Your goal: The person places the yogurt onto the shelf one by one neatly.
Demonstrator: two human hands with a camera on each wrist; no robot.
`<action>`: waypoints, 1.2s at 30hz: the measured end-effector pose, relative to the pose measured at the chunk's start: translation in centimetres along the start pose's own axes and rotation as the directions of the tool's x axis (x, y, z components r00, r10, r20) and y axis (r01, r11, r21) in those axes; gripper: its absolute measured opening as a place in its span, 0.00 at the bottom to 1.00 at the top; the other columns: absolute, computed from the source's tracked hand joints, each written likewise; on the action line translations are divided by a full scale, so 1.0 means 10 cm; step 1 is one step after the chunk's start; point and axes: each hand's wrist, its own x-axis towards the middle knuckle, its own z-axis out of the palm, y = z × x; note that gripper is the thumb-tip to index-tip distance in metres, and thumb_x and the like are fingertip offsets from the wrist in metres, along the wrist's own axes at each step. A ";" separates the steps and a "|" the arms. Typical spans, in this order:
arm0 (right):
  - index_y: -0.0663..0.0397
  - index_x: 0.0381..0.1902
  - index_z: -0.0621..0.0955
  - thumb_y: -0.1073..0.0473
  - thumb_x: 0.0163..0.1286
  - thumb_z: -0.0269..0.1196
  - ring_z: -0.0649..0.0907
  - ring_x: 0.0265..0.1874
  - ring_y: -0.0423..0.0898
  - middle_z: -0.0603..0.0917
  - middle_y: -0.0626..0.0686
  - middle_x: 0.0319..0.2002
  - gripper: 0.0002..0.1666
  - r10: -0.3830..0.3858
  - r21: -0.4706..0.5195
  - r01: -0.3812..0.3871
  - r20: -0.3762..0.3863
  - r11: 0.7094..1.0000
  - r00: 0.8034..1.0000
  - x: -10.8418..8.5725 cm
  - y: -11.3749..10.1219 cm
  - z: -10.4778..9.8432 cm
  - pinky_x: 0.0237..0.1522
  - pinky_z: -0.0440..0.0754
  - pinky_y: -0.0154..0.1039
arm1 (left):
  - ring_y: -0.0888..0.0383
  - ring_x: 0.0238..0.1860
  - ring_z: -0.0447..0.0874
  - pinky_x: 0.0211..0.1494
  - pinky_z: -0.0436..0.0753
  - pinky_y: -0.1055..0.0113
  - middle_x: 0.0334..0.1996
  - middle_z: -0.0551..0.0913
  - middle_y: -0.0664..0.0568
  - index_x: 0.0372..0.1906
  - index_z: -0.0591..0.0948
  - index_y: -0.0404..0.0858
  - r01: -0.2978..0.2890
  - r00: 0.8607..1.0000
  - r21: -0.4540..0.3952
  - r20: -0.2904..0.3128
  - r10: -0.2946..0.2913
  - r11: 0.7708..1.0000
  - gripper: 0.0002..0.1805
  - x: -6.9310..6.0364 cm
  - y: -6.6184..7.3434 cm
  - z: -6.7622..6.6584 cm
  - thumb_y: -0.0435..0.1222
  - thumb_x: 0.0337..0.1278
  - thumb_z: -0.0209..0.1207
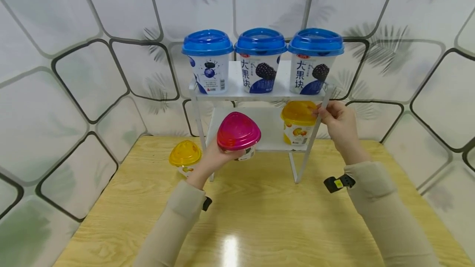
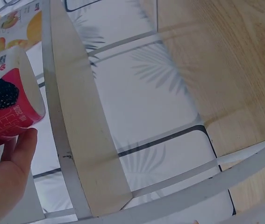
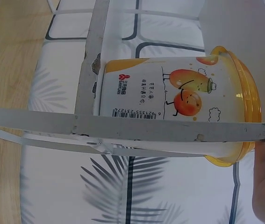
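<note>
In the head view my left hand point(image 1: 215, 158) grips a yogurt cup with a pink lid point(image 1: 238, 131), tilted in front of the lower shelf. The left wrist view shows the fingers under this red-and-white cup point(image 2: 10, 100), which has a blackberry print. On the lower shelf's right end stands a yogurt cup with a yellow lid point(image 1: 298, 129). My right hand point(image 1: 339, 125) reaches to that lid beside the rack's front post, fingers bent at its rim. The right wrist view shows the cup's fruit-character print point(image 3: 188, 91) behind the post; the fingertips are partly hidden.
A white two-tier rack point(image 1: 259, 99) stands on the wooden table point(image 1: 259, 217) near the patterned wall. Three blue-lidded yogurt cups point(image 1: 258, 63) stand in a row on its top shelf. Another yellow-lidded cup point(image 1: 185, 154) is on the table left of the rack.
</note>
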 end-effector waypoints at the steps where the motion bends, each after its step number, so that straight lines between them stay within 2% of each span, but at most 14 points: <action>1: 0.77 0.37 0.72 0.66 0.64 0.53 0.81 0.28 0.37 0.81 0.44 0.25 0.13 0.005 0.004 -0.005 0.000 1.000 1.000 -0.01 0.00 0.00 0.35 0.76 0.26 | 0.48 0.54 0.65 0.53 0.71 0.56 0.56 0.66 0.43 0.63 0.55 0.36 -0.005 1.000 -0.005 -0.002 0.005 1.000 0.39 0.03 -0.02 0.01 0.27 0.44 0.62; 7: 0.76 0.36 0.73 0.66 0.64 0.54 0.81 0.27 0.37 0.81 0.44 0.24 0.12 0.008 0.008 -0.008 -0.016 1.000 1.000 -0.04 0.04 -0.02 0.34 0.77 0.26 | 0.51 0.54 0.66 0.52 0.72 0.58 0.56 0.67 0.46 0.64 0.55 0.40 -0.021 0.999 0.024 -0.041 0.022 0.999 0.41 0.24 -0.26 0.05 0.32 0.43 0.64; 11: 0.78 0.37 0.72 0.64 0.64 0.54 0.81 0.28 0.37 0.81 0.44 0.25 0.15 0.013 0.006 -0.013 -0.004 1.000 1.000 -0.05 0.08 -0.02 0.35 0.77 0.27 | 0.53 0.53 0.67 0.54 0.70 0.58 0.55 0.68 0.48 0.63 0.57 0.40 0.033 0.994 0.091 -0.108 -0.023 0.995 0.40 0.31 -0.35 0.08 0.34 0.43 0.65; 14: 0.80 0.38 0.71 0.64 0.63 0.54 0.81 0.28 0.37 0.81 0.44 0.25 0.17 0.008 0.008 -0.008 0.001 1.000 1.000 -0.08 0.10 -0.02 0.35 0.77 0.26 | 0.53 0.53 0.67 0.54 0.70 0.57 0.54 0.68 0.47 0.61 0.57 0.38 0.092 0.987 0.110 -0.140 -0.076 0.990 0.39 0.33 -0.37 0.10 0.36 0.44 0.64; 16: 0.80 0.38 0.71 0.64 0.63 0.54 0.81 0.27 0.37 0.81 0.44 0.25 0.17 -0.002 0.006 0.002 0.001 1.000 1.000 -0.09 0.11 -0.02 0.35 0.76 0.26 | 0.53 0.53 0.66 0.54 0.70 0.57 0.54 0.67 0.46 0.60 0.55 0.37 0.109 0.984 0.104 -0.149 -0.092 0.989 0.39 0.33 -0.37 0.12 0.37 0.45 0.64; 20: 0.81 0.38 0.70 0.65 0.64 0.53 0.81 0.27 0.37 0.81 0.44 0.25 0.17 -0.026 -0.002 0.026 0.007 1.000 1.000 -0.09 0.10 -0.03 0.35 0.77 0.26 | 0.50 0.52 0.67 0.53 0.71 0.57 0.52 0.67 0.43 0.58 0.55 0.34 0.108 0.982 0.104 -0.168 -0.090 0.989 0.38 0.36 -0.37 0.15 0.37 0.45 0.64; 27: 0.80 0.37 0.71 0.65 0.64 0.54 0.80 0.27 0.38 0.80 0.44 0.25 0.16 -0.033 -0.001 0.033 0.003 0.999 0.999 -0.06 0.09 0.00 0.35 0.77 0.27 | 0.47 0.50 0.71 0.42 0.78 0.61 0.51 0.69 0.41 0.56 0.59 0.34 0.139 0.976 0.154 -0.190 -0.109 0.978 0.35 0.41 -0.39 0.22 0.38 0.46 0.64; 32: 0.79 0.37 0.72 0.65 0.64 0.53 0.80 0.28 0.38 0.80 0.44 0.25 0.14 -0.051 -0.025 0.051 -0.008 0.998 0.999 -0.03 0.09 0.01 0.34 0.77 0.27 | 0.48 0.48 0.72 0.36 0.80 0.64 0.49 0.70 0.41 0.55 0.60 0.33 0.123 0.972 0.141 -0.215 -0.091 0.982 0.34 0.47 -0.39 0.28 0.37 0.45 0.64; 36: 0.80 0.37 0.71 0.66 0.64 0.52 0.80 0.28 0.37 0.80 0.43 0.25 0.15 -0.073 -0.044 0.073 -0.014 0.996 0.997 0.00 0.08 0.02 0.35 0.77 0.27 | 0.48 0.48 0.71 0.36 0.80 0.65 0.49 0.70 0.41 0.54 0.61 0.32 0.109 0.968 0.145 -0.240 -0.072 0.983 0.33 0.53 -0.40 0.33 0.37 0.45 0.65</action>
